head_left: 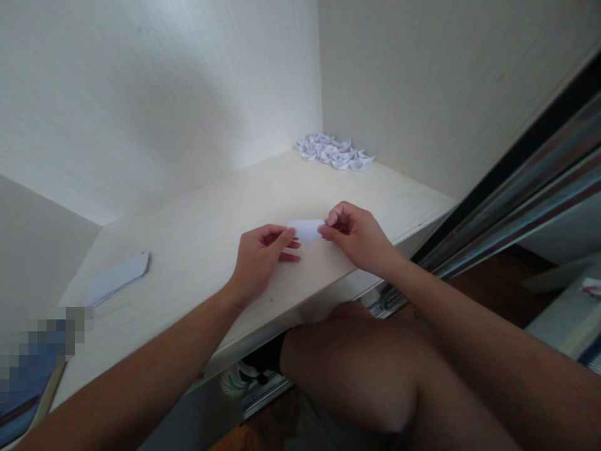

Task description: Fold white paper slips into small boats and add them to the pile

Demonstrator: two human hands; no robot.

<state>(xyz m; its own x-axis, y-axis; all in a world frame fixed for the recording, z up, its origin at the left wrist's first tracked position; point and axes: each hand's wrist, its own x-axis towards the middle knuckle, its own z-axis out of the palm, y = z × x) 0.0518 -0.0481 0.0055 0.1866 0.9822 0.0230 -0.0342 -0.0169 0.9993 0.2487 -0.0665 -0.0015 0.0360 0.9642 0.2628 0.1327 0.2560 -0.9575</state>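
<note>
A small folded piece of white paper (307,230) is stretched between my two hands, just above the white shelf (225,213). My left hand (263,257) pinches its left end between thumb and index finger, with the other fingers extended below. At the right end, my right hand (354,235) grips the paper between thumb and fingertips. The lower edge of the paper comes to a point in the middle. Farther back, in the corner, lies a pile of small folded paper boats (333,151).
On the left of the shelf rests a stack of white paper sheets (119,277). A blue item (32,376), partly pixelated, stands at the lower left. White panels (188,94) enclose the shelf at the back and right. Metal door rails (516,169) run along the right side.
</note>
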